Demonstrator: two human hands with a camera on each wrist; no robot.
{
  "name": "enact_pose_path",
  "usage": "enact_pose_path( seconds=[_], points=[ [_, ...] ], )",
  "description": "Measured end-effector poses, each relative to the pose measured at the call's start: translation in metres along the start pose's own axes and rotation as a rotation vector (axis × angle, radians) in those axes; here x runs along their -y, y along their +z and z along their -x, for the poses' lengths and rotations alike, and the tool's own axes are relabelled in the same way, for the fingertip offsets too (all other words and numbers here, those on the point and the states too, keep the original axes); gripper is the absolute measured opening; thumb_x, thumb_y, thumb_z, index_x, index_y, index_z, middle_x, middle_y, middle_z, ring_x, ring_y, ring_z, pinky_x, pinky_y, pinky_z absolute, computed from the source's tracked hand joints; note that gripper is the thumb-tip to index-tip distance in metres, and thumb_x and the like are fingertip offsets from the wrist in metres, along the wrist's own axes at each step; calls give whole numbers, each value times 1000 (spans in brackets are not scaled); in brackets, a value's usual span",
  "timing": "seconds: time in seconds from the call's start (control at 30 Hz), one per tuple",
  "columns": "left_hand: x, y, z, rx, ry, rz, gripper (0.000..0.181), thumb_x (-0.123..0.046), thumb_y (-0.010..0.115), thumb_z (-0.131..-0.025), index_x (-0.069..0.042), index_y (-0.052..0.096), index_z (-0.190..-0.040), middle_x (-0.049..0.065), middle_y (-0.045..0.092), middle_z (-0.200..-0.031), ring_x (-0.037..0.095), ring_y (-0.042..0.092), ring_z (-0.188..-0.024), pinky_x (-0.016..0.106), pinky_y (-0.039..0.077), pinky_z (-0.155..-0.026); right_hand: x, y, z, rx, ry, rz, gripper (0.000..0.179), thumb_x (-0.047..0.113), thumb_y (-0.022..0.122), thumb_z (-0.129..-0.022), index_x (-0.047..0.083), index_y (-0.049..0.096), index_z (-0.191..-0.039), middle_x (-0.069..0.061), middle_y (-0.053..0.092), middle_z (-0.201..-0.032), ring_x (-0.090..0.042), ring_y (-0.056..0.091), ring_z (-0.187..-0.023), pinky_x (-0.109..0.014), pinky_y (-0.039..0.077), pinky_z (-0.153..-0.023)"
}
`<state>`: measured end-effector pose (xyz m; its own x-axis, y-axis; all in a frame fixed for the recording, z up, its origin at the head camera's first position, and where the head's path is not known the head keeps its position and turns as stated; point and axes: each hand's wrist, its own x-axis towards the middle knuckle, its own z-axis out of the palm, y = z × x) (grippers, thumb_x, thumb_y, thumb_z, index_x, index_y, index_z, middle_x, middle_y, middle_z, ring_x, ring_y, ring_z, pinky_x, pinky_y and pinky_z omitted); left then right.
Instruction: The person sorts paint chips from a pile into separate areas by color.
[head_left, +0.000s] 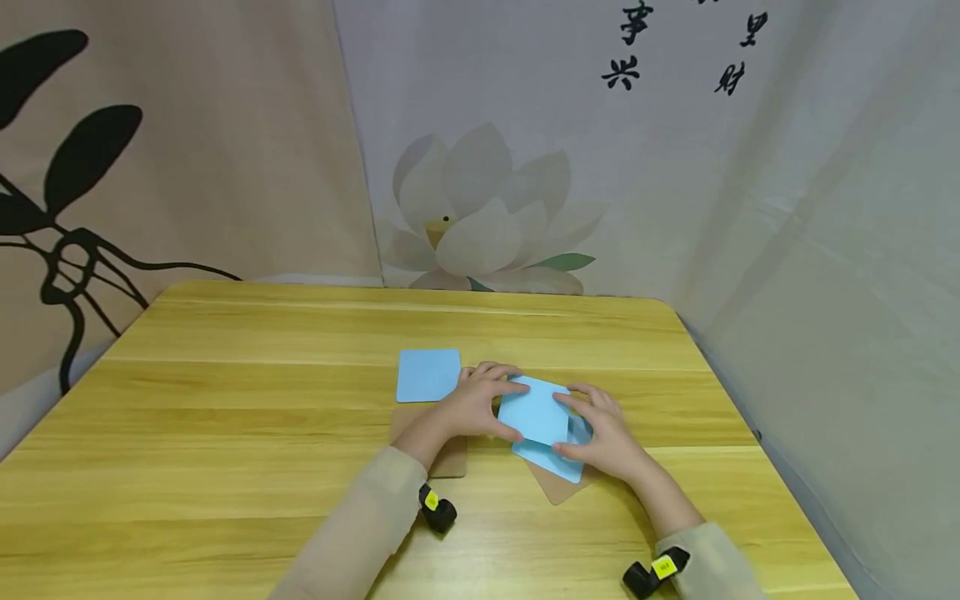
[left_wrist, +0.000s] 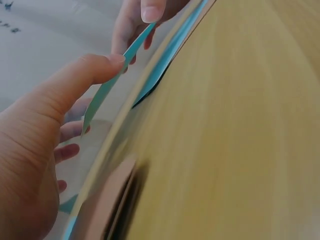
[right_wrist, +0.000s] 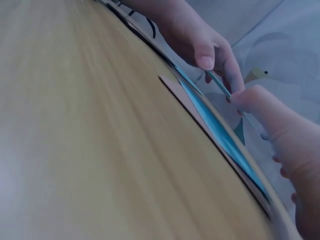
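A light blue card (head_left: 534, 410) is held between both hands, raised a little above the table. My left hand (head_left: 480, 404) pinches its left side between thumb and fingers; the thumb (left_wrist: 95, 70) lies along the card's edge in the left wrist view. From the other side my right hand (head_left: 606, 433) grips the same card (right_wrist: 220, 84). Beneath it lies another blue card (head_left: 551, 460), turned at an angle on a brown piece (head_left: 553, 487). To the left, a blue card (head_left: 427, 375) lies flat on the table, with a brown piece (head_left: 448, 458) below it, partly hidden by my left wrist.
The wooden table (head_left: 225, 433) spreads around the hands. Behind it hangs a curtain (head_left: 480, 200) with a printed lotus and characters. Black cameras (head_left: 438, 512) are strapped to the wrists.
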<state>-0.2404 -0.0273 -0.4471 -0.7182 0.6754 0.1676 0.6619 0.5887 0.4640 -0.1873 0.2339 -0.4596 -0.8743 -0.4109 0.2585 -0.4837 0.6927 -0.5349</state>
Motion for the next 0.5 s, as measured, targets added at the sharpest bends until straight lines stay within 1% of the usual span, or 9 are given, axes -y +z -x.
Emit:
enact_pose_path(
  seconds=[0.17, 0.23, 0.37, 0.5],
  points=[
    [9, -10, 16, -28, -30, 12, 78, -58, 76, -72, -22, 55, -138, 2, 37, -149, 23, 28, -133, 54, 19, -98, 10, 8, -16, 20, -18, -27, 73, 42, 79, -75, 17, 53, -139, -13, 36, -145, -36, 26, -132, -62, 21, -98],
    [12, -14, 22, -40, -39, 18, 78, -58, 76, -72, -21, 55, -138, 2, 37, -149, 27, 26, -135, 56, 16, -100, 13, 10, -22, 31, -28, -29, 73, 43, 79, -75, 18, 53, -139, -11, 35, -145, -35, 26, -132, -62, 20, -98],
    [21, -21, 32, -69, -57, 23, 79, -57, 76, -73, -19, 54, -138, 4, 36, -149, 33, 23, -136, 57, 16, -100, 21, 16, -36, 53, -45, -29, 74, 43, 79, -75, 19, 52, -140, -9, 34, -146, -33, 25, -133, -62, 21, -99],
    [31, -28, 43, -102, -68, 27, 79, -55, 77, -73, -18, 54, -138, 7, 36, -149, 31, 24, -136, 56, 16, -99, 30, 22, -50, 81, -68, -32, 73, 42, 78, -76, 18, 52, -140, -10, 34, -146, -32, 23, -135, -61, 19, -101]
  ],
)
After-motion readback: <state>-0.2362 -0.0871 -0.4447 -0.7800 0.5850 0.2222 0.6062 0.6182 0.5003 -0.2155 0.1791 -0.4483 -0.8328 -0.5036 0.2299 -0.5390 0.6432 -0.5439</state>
